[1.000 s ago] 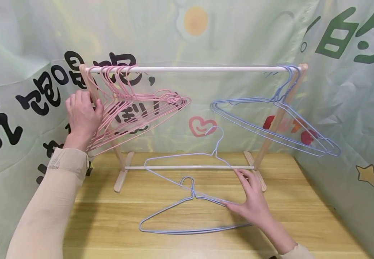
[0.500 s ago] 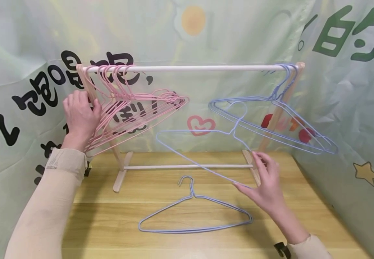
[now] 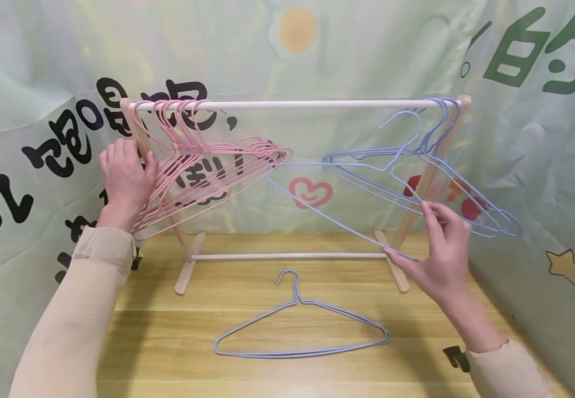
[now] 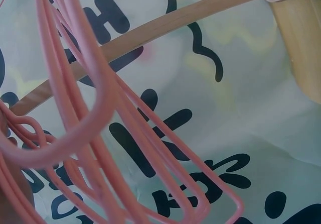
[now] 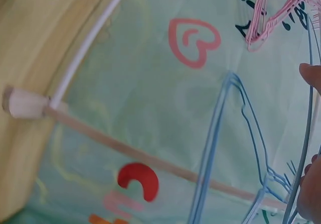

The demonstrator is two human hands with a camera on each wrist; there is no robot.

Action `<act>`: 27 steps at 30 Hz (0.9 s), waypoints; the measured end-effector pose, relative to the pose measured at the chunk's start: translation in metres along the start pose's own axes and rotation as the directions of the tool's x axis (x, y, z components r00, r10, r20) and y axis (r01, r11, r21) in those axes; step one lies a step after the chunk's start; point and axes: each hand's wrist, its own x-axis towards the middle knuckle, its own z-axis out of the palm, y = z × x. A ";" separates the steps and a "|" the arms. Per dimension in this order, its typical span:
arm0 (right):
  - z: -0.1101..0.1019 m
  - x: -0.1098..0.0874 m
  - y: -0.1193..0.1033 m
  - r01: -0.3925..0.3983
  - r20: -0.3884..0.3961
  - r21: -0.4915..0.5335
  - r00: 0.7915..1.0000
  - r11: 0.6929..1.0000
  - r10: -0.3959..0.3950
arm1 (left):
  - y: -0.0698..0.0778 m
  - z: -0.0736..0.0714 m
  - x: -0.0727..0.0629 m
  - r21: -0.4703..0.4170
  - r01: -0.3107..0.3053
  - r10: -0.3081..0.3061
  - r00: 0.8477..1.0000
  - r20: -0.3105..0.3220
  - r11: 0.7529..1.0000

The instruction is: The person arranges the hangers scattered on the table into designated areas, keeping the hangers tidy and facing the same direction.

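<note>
My right hand pinches one end of a blue wire hanger between thumb and fingers. That hanger is in mid-air in front of the rack, its hook just below the white top bar. Up at the rack's left wooden post, my left hand grips the post beside several pink hangers; some fingers are hidden. In the left wrist view, pink hangers cover most of that hand. A few blue hangers hang at the bar's right end. Nested blue hangers lie on the table.
The rack stands on wooden feet joined by a thin lower bar. Its right post rises behind the blue hangers. A printed cloth encloses the wooden table at the back and sides.
My right hand has raised the blue hanger off the nested ones and carried it up and right, towards the top bar. My left hand has stayed at the post.
</note>
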 end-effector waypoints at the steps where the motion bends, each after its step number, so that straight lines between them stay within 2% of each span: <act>1: -0.002 0.004 0.001 -0.001 0.007 -0.009 1.000 1.000 0.001 | 0.000 0.000 0.000 -0.001 0.000 0.000 1.000 0.000 1.000; 6: -0.012 0.020 0.010 -0.014 0.042 -0.053 0.999 0.998 0.016 | 0.001 -0.001 0.000 -0.003 0.008 -0.008 1.000 0.004 1.000; 13: -0.018 0.037 0.027 -0.013 0.044 -0.134 0.999 0.991 0.019 | 0.002 -0.001 0.000 -0.008 0.011 -0.011 1.000 0.013 1.000; 27: -0.026 0.046 0.048 -0.009 0.212 -0.221 0.976 0.975 0.057 | 0.000 0.000 0.000 0.008 -0.007 0.007 1.000 -0.005 1.000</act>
